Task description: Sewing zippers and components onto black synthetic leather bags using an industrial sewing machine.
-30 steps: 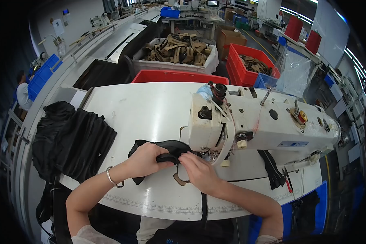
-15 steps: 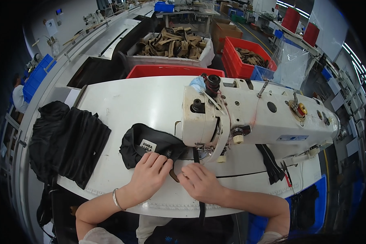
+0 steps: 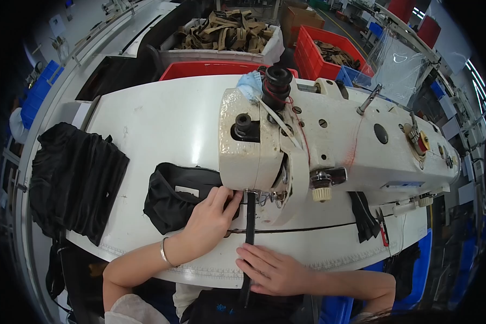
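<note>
A black fabric pouch (image 3: pixel 162 208) with a pale label lies on the white sewing machine table, its right edge by the machine's needle area. My left hand (image 3: pixel 213 221) presses on that edge with bent fingers, just left of the presser foot (image 3: pixel 252 193). A narrow black binding strip (image 3: pixel 250 221) runs from under the foot toward me. Nearer the table's front edge, my right hand (image 3: pixel 272 270) has its fingers closed on this strip, whose end hangs below. The sewing machine (image 3: pixel 259 140) is white; its head hides part of the stitching area.
A stack of black fabric pieces (image 3: pixel 78 181) sits at the left. Black strips (image 3: pixel 364 216) and red-handled snips (image 3: pixel 383 227) lie at the right. Behind the table are a red crate (image 3: pixel 329 56) and a white bin (image 3: pixel 272 51) of brown straps.
The view has moved closer to the machine. My right hand has slid down the strip, toward me and away from the foot. My left hand now sits closer to the foot.
</note>
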Motion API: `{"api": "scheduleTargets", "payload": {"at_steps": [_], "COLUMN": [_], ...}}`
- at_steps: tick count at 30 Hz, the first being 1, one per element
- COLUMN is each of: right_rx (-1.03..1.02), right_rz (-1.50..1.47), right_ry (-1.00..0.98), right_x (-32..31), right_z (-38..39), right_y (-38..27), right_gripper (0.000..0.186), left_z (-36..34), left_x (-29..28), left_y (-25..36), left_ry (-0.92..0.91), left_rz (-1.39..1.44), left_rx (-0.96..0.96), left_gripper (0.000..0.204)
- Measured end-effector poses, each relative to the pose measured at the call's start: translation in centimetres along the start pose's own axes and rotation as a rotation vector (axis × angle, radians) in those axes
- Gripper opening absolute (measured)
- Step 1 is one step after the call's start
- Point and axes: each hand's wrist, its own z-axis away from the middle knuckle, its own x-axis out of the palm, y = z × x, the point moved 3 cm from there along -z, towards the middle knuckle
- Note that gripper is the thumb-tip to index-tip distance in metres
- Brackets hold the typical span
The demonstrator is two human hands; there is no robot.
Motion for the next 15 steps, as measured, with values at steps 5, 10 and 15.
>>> {"api": "scheduleTargets", "payload": {"at_steps": [5, 10, 15], "right_rx": [0.004, 0.283, -0.125], "right_rz": [0.386, -0.194, 0.522], "right_ry": [0.101, 0.078, -0.018], "right_x": [-0.5, 0.0, -0.4], "right_z": [-1.3, -2.4, -2.9], "right_y": [5.1, 7.5, 6.3], "right_gripper": [0.044, 0.025, 0.018], "left_z": [0.9, 1.3, 1.4], "left_x": [-0.1, 0.6, 0.8], "left_y": [-1.1, -2.4, -2.7], "left_ry": [-0.015, -0.124, -0.106], "left_rz": [0.045, 0.095, 0.173], "left_rx": [0.061, 0.014, 0.023], "left_gripper": [0.047, 0.035, 0.043]}}
